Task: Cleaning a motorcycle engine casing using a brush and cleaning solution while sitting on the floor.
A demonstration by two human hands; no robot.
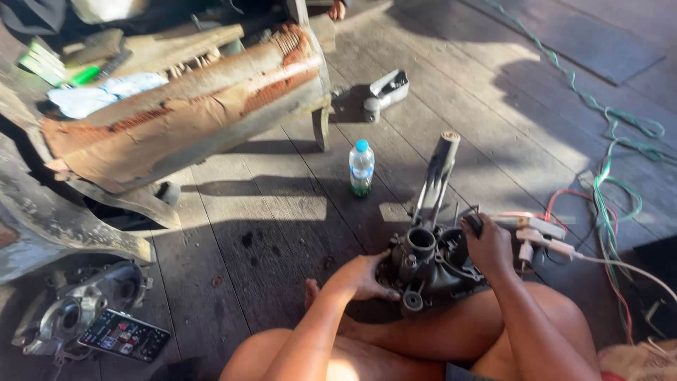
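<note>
Both hands gripping engine casing, capped water bottle nearly empty

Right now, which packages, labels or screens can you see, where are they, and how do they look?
Phone: lower left, lying on a metal engine casing; dark lit screen with coloured icons.
Water bottle: upright on the wooden floor, centre; clear, blue cap, pale label.
Green packages: top left, flat.

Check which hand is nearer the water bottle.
Left. The left hand sits below the water bottle on the engine casing's near side; the right hand grips its far-right edge, farther off.
</note>
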